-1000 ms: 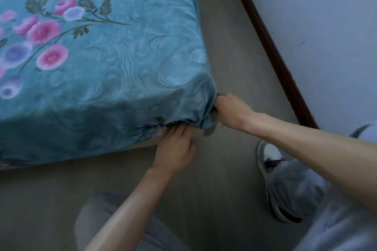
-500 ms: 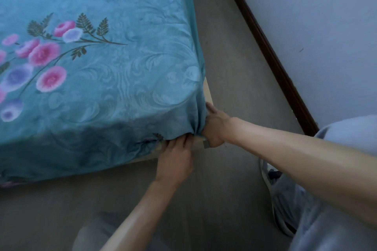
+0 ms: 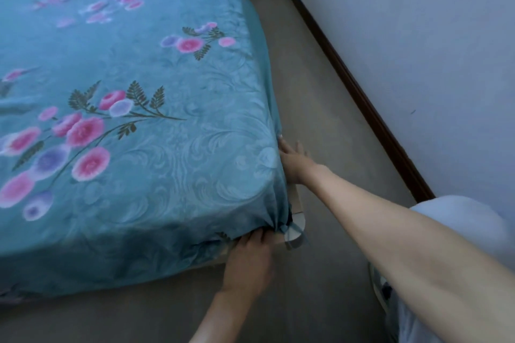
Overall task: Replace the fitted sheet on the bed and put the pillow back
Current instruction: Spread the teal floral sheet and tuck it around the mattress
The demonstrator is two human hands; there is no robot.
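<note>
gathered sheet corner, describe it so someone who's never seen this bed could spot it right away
Start at the teal floral fitted sheet covering the bed, and follow its right edge, the side nearest the white wall, down to the near corner. There the gathered sheet corner bunches into dark puckered folds just above the left hand. Everywhere else the sheet lies smooth.

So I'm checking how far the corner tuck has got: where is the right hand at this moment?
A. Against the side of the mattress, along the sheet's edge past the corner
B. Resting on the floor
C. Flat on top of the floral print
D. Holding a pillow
A: the right hand lies with fingers extended against the fitted sheet on the side facing the wall, while the left hand grips the gathered corner.
</note>
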